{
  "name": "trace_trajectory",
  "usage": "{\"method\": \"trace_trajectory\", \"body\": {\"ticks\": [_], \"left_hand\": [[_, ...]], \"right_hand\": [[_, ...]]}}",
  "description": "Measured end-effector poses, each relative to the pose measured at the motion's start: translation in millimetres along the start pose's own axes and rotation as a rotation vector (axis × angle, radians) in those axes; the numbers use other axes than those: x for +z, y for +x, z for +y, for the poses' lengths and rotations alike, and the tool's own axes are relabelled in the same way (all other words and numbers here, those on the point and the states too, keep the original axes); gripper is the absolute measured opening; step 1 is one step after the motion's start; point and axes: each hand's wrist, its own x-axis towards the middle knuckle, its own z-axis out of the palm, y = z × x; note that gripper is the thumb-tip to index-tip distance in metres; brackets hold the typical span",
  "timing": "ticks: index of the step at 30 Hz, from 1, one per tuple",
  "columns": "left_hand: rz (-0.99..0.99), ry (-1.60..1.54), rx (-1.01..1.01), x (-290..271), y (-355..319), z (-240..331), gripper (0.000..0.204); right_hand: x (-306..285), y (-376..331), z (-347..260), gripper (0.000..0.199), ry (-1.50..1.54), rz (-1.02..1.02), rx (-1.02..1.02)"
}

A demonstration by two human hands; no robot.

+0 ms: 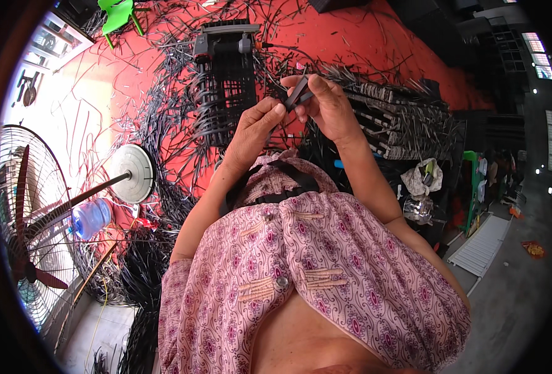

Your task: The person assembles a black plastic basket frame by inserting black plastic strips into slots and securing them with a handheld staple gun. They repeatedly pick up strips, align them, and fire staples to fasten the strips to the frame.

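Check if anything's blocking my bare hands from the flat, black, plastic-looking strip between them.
Nothing visible does: your bare left hand pinches the flat, black, plastic-looking strip, and your bare right hand curls around it; exact contact there is unclear.

Blk flat strip, narrow & ribbon-like, held up in the air, in front of the body, btwn the L-hand fingers & R-hand fingers. Main length tilted: lower end pinched at L thumb, upper end up & to the R, by the R-hand fingertips. 2nd length, also dk but greyer where it catches light, angles off low toward the R palm; the two make a narrow V, approx. Can't tell if it's 1 strip folded or 2 crossed. Ends partly hidden by the fingers.
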Motion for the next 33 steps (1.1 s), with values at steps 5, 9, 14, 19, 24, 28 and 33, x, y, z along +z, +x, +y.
{"method": "trace_trajectory", "body": {"ticks": [5, 9, 14, 19, 24, 28, 33], "left_hand": [[0.026, 0.092, 0.138, 7, 1, 4, 0.026], [-0.066, -0.028, 0.042, 1, 1, -1, 0.025], [0.014, 0.008, -0.010, -2, 2, -10, 0.026], [0.056, 0.022, 0.030, 4, 1, -12, 0.026], [-0.014, -0.268, -0.102, 10, -9, 14, 0.036], [-0.426, -0.417, -0.236, -9, -11, 16, 0.058], [-0.757, -0.403, -0.160, -33, -25, 39, 0.047]], "right_hand": [[-9, 3, 7, 0.073, 0.221, -0.112, 0.040], [-11, 4, 11, 0.087, 0.265, -0.118, 0.101], [10, -4, 11, 0.054, 0.004, 0.151, -0.088], [10, -10, 11, 0.024, -0.256, 0.209, -0.096], [13, -15, -14, 0.015, -0.176, 0.160, -0.109], [26, -23, -43, 0.010, -0.277, -0.238, -0.209], [46, -16, -56, 0.011, -0.085, -0.562, -0.293]]}}
